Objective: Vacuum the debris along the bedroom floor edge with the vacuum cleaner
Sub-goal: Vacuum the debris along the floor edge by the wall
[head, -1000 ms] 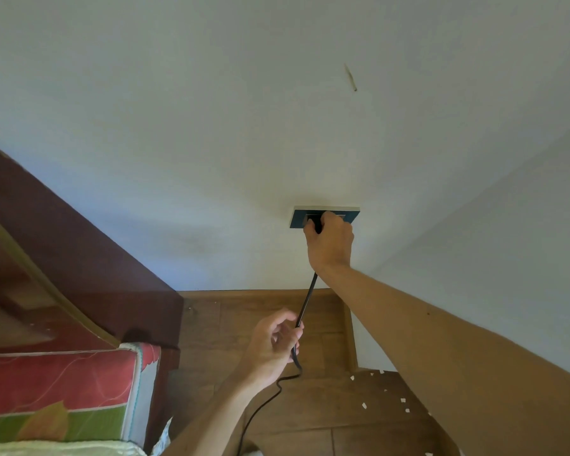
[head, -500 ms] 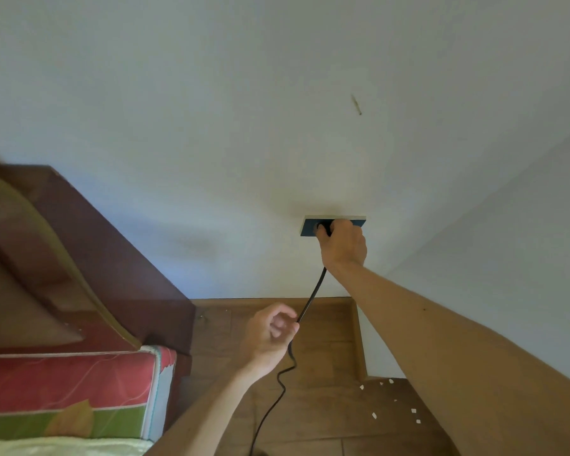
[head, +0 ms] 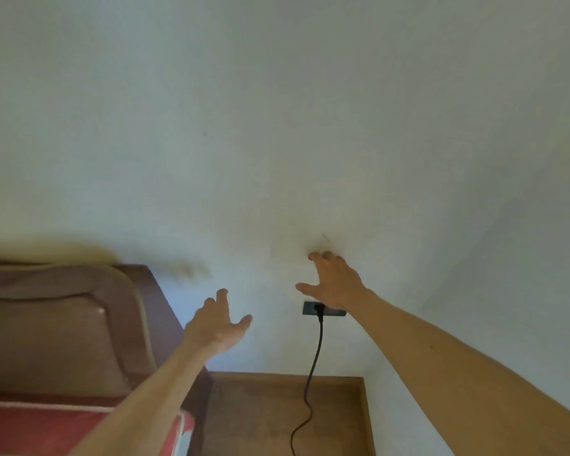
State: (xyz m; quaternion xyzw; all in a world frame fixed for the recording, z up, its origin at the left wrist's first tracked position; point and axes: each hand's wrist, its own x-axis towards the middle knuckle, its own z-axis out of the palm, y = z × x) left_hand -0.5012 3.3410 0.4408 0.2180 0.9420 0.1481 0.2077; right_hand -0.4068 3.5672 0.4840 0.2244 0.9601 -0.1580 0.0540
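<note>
Pale bedroom wall (head: 277, 126) over wooden floor (head: 260, 416). A black plug (head: 319, 308) sits in the wall socket (head: 339, 312), cord (head: 316, 357) hanging below it, presumably powering the unseen vacuum cleaner. Right hand (head: 334, 284) just above the socket, left hand (head: 216, 324) to its left, both empty, fingers (head: 222, 297) spread. Brown headboard (head: 63, 324) crowds farther left.

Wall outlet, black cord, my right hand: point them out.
wall outlet (head: 308, 308): head view, plate's left end.
black cord (head: 316, 357): head view, its hanging stretch.
right hand (head: 338, 284): head view, back of hand.

Wall (head: 277, 126) is plain pale white, cord (head: 314, 360) black, socket plate (head: 338, 312) dark, floor (head: 260, 416) brown wood, headboard (head: 165, 307) dark reddish-brown, mattress (head: 30, 432) red with white piping.
</note>
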